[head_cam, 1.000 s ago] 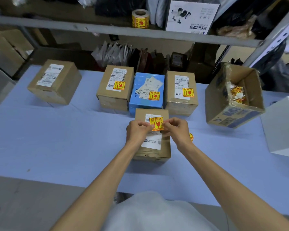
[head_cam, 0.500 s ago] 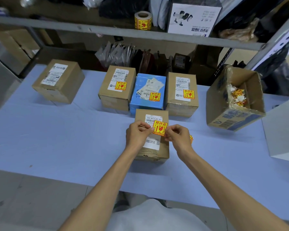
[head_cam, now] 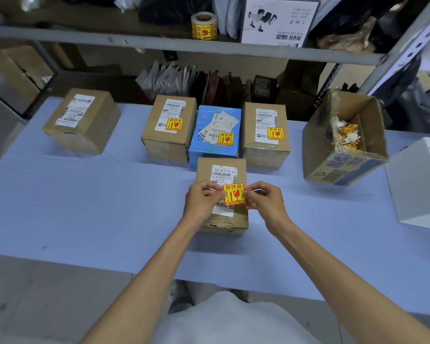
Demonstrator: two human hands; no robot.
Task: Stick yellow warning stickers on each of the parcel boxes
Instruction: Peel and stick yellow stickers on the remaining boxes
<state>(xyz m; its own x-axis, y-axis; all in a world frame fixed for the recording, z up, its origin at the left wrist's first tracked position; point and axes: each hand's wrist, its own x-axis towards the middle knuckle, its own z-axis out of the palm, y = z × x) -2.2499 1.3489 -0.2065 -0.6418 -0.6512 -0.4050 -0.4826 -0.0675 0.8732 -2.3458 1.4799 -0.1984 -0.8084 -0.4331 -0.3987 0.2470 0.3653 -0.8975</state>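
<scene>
Yellow warning sticker (head_cam: 233, 193): pinched taut, left hand (head_cam: 201, 202) on one edge, right hand (head_cam: 266, 203) on the other. Parcel box (head_cam: 241, 219): directly beneath both hands, sticker seemingly not yet pressed flat. Method: land one edge, smooth across. Unstickered box (head_cam: 82, 120): well beyond left hand.

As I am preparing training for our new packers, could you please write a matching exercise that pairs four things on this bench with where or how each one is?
Things
1. blue box
2. far-left brown box
3. sticker roll
4. loose yellow sticker

States
A. on the shelf above the table
B. pinched by the left hand and right hand over the nearest box
C. bears no yellow sticker
D. already stickered, in the back row

Pairs: 1-D, 2-C, 3-A, 4-B
</scene>
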